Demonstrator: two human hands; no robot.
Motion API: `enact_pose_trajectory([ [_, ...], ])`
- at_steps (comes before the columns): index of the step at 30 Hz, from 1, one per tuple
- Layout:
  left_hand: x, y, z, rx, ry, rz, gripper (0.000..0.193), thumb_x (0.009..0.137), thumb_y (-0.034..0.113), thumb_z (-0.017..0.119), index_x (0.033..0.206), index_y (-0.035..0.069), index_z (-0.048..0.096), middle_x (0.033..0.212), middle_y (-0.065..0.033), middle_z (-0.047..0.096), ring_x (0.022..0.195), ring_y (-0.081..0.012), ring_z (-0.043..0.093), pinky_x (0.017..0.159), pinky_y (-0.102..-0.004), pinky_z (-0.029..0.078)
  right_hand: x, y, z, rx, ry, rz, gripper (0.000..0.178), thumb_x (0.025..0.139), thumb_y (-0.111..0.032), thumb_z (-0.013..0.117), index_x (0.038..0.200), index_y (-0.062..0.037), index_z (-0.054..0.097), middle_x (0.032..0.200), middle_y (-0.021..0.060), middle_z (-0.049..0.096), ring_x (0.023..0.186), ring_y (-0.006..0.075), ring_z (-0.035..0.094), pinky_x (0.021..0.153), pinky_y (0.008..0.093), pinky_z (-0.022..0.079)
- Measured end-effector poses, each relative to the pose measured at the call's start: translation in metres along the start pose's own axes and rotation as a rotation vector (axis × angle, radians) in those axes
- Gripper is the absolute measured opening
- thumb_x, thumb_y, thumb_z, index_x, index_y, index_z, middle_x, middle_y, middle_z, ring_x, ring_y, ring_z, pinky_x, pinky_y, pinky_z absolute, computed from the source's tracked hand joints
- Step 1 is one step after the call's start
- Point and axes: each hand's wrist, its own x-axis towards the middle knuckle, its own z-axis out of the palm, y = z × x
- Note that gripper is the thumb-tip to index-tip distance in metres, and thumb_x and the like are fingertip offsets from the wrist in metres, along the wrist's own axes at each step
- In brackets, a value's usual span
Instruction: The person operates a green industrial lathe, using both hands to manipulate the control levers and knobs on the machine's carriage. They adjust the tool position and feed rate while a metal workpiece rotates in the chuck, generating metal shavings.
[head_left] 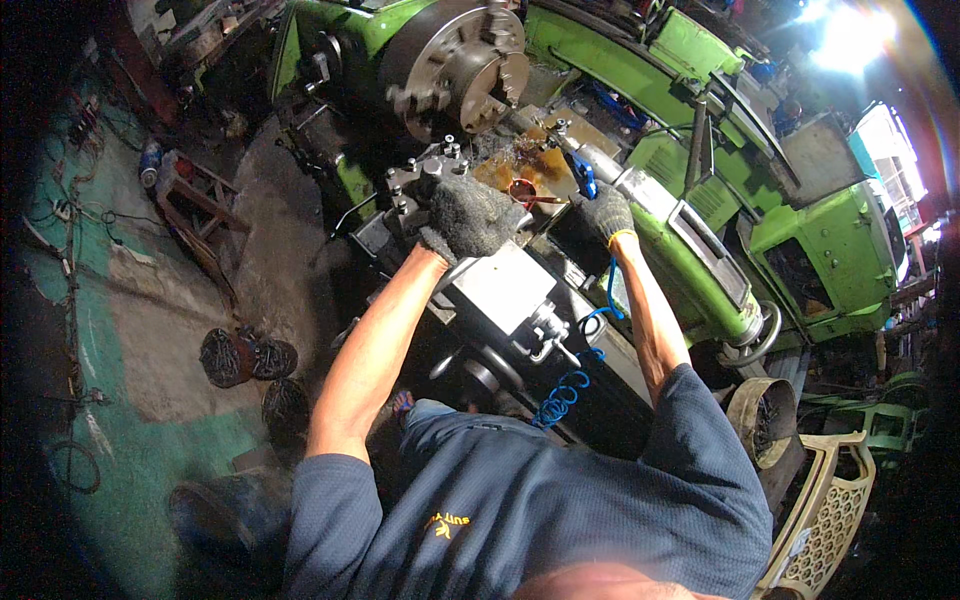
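A green lathe (690, 240) stands in front of me, its grey chuck (462, 62) at the top. My left hand (472, 216), in a dark knit glove, rests on the grey tool post (425, 178) of the carriage. My right hand (606, 212), also gloved, is closed on a blue air gun (583, 174) whose coiled blue hose (566, 392) hangs down past my forearm. The gun's tip points at the wet, brown-stained area (520, 165) below the chuck.
A grey carriage apron with levers (520, 310) sits between my arms. Bundles of metal swarf (246, 356) lie on the dirty floor at left. A round bin (762, 416) and a beige plastic chair (826, 512) stand at the lower right. Bright light glares at the top right.
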Motion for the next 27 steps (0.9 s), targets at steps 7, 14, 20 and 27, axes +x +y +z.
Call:
enact_pose_trajectory([
  [7,0.005,0.003,-0.003,-0.005,0.039,-0.006,0.035,0.088,0.034,0.066,0.060,0.014,0.063,0.057,-0.0118,0.061,0.051,-0.0321,0.059,0.051,-0.0483,0.044,0.008,-0.012,-0.003,0.003,0.017,-0.029,0.057,0.084,-0.056,0.073,0.111,-0.0057,0.072,0.108,0.0240,0.073,0.103,0.0413,0.070,0.090,0.0503,0.053],
  [14,0.004,0.002,-0.001,0.041,0.011,0.041,0.041,0.089,0.035,0.066,0.055,0.012,0.063,0.056,-0.0120,0.060,0.049,-0.0321,0.058,0.051,-0.0480,0.044,-0.002,-0.016,-0.016,-0.042,0.029,0.050,0.053,0.084,-0.050,0.073,0.113,-0.0057,0.073,0.108,0.0251,0.073,0.102,0.0416,0.069,0.091,0.0507,0.053],
  [20,-0.002,-0.001,0.002,0.053,-0.041,-0.022,0.043,0.089,0.034,0.067,0.054,0.011,0.062,0.055,-0.0128,0.059,0.050,-0.0320,0.057,0.052,-0.0475,0.043,0.003,-0.010,-0.016,-0.007,0.021,0.022,0.054,0.084,-0.048,0.072,0.117,-0.0058,0.072,0.109,0.0258,0.073,0.104,0.0417,0.070,0.092,0.0502,0.053],
  [27,0.006,0.003,0.002,-0.028,0.052,-0.033,0.047,0.091,0.038,0.064,0.053,0.011,0.058,0.053,-0.0127,0.056,0.049,-0.0323,0.055,0.051,-0.0491,0.040,0.043,0.009,-0.008,-0.056,-0.001,0.075,0.063,0.080,-0.058,0.073,0.117,-0.0076,0.072,0.103,0.0235,0.075,0.102,0.0395,0.072,0.092,0.0488,0.054],
])
